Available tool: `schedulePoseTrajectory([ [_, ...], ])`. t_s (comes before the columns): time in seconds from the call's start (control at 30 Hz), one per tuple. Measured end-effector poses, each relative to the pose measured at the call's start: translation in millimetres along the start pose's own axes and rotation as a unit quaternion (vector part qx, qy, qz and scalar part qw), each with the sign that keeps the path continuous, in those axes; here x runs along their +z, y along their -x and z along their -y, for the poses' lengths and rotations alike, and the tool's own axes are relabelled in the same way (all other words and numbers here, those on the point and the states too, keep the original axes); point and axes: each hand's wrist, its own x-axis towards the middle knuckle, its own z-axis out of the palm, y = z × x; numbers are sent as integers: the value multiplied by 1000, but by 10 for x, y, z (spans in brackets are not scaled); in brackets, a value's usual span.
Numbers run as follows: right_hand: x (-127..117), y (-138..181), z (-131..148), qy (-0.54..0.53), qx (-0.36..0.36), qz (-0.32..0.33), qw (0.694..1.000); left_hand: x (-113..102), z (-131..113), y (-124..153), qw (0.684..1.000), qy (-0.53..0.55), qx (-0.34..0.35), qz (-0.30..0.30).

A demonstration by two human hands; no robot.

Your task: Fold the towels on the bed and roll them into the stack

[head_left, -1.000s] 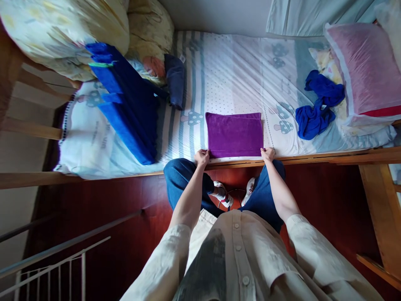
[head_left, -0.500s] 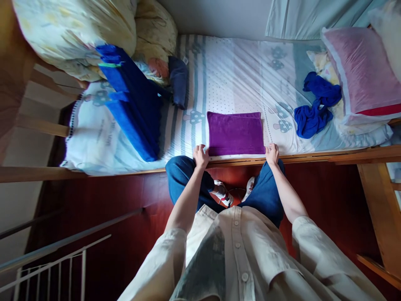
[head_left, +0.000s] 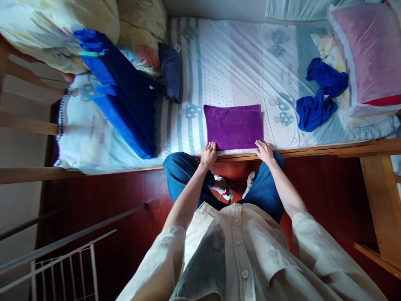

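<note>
A folded purple towel (head_left: 233,125) lies on the bed near its front edge, its upper layer slightly askew along the far side. My left hand (head_left: 209,154) is at the towel's near left corner, with its fingers curled together over the cloth; the thumb is hidden. My right hand (head_left: 265,151) rests at the near right corner, fingers stretched out and lying on the towel.
Folded blue cloth (head_left: 125,96) is at the left, beside a rolled dark item (head_left: 170,73) and bulky bedding (head_left: 56,29). Crumpled blue cloths (head_left: 316,110) lie at the right by a pink pillow (head_left: 365,54). A wooden bed rail (head_left: 328,151) runs along the front; a metal rack (head_left: 62,263) stands lower left.
Both hands have moved inward from beside the towel onto its near corners. The left fingers have curled over the cloth. The view has shifted slightly.
</note>
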Motion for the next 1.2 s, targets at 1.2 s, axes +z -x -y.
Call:
schedulePoseTrajectory([
  [1.2, -263, 96, -55, -151, 119, -15, 981, -616, -189, 151, 985, -5, -169, 40],
])
